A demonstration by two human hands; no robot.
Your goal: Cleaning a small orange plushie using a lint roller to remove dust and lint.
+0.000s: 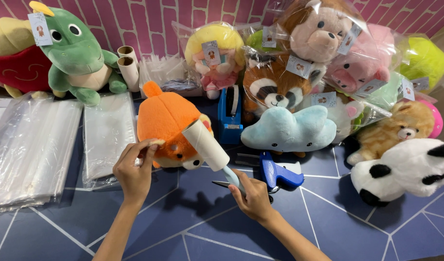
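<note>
My left hand [133, 175] pinches the orange fox plush [169, 126] at its lower edge, fingers [147, 151] clenched on the fur near the face, steadying it on the desk [193, 222]. My right hand [253, 195] is wrapped shut around the pale blue handle of the lint roller [207, 144], whose white drum rests against the fox's cheek. To do this well, I judge the plush should be held firm so it doesn't slide, and the drum rolled in straight, light strokes along the fur rather than scrubbed (a tilted drum only touches at one edge).

The desk is dark blue with thin white lines in an angular pattern. Stacks of clear plastic bags [31, 145] lie at the left, a blue tape dispenser [230, 116] stands behind the fox, and a blue tagging gun [277, 171] lies just beside my right hand. Bagged plush toys [328, 53] crowd the back right, a green dinosaur plush [79, 58] sits back left, all against a pink brick-patterned wall [149, 19].
</note>
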